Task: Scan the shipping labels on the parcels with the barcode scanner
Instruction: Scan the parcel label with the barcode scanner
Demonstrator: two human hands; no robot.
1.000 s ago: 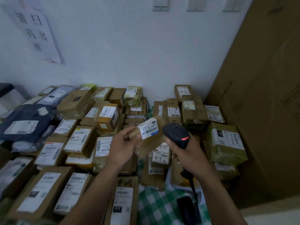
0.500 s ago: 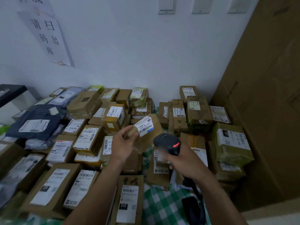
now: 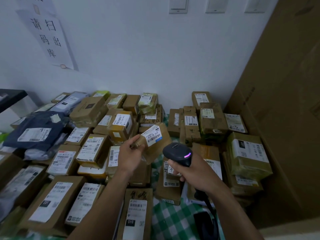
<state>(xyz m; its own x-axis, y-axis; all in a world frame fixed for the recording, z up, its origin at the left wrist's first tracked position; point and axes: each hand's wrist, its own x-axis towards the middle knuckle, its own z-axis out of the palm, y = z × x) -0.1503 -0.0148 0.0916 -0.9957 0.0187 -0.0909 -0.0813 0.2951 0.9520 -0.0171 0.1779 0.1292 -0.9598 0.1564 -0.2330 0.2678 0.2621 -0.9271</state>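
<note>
The left hand (image 3: 129, 154) covers the near end of the held parcel (image 3: 158, 148), and the print on its label (image 3: 152, 135) is too small to read. The right hand (image 3: 194, 174) hides the grip of the scanner (image 3: 178, 154), whose window faces away. At 11 o'clock the wall sign (image 3: 49, 38) is cut by the top edge, as are the switches (image 3: 178, 5) at 12

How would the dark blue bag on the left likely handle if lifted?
The dark blue bag looks creased and slumped, so it would probably sag when lifted. Its plastic skin may be slippery. It lies flat, so rolling seems unlikely.
</note>
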